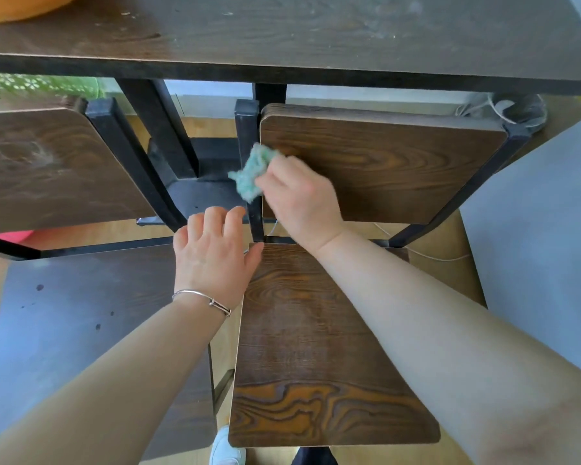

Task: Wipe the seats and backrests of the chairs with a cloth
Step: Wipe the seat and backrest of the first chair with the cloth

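Right hand (299, 199): closed around a crumpled green cloth (254, 172), which sticks out past the fingers toward the left hand.
Cloth: pressed at the left edge of the backrest (383, 162) of the chair in front, beside its black frame post (249, 156).
Left hand (212, 253): holds nothing, fingers spread and slightly curled, just below and left of the right hand, thumb touching the far left corner of the seat (316, 347).
Bracelet (202, 298): thin silver band on the left wrist.
Seat: brown wood grain, under the right forearm.
Second chair (57, 169): left of both hands, its backrest dusty.
Counter (282, 38): dark wood top, beyond both hands.
Shoe (223, 448): white, on the floor below the left forearm.
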Available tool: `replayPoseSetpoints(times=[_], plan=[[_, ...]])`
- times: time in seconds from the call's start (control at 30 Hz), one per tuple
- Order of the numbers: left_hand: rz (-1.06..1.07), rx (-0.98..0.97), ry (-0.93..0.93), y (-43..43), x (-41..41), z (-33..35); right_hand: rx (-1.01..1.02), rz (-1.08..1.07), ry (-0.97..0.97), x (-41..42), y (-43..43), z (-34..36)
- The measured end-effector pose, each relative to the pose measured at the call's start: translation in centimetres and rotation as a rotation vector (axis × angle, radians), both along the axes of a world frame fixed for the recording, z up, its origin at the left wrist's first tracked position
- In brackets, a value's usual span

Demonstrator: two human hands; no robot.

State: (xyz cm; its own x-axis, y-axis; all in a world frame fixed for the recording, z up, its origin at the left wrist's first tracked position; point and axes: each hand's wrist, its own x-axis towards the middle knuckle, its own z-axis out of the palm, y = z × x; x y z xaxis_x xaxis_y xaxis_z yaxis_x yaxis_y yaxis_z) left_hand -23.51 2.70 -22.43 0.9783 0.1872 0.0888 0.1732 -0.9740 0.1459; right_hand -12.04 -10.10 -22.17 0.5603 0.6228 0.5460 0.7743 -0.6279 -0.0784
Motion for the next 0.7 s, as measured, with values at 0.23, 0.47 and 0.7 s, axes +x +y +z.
replayPoseSetpoints(times=[0.23, 0.47, 0.7], plan=[[-0.018, 0.012, 0.038, -0.7, 0.0, 0.2, -0.278, -0.212, 0.369, -1.7, -9.8, -4.9], [-0.053, -0.005, 0.025, -3.2, 0.6, 0.3, 0.213, -0.413, 0.114, 1.7, -15.8, 5.1], [-0.108, -0.014, -0.02, -5.6, 1.8, 0.3, 0.058, -0.318, 0.111, 1.3, -19.8, 1.0]])
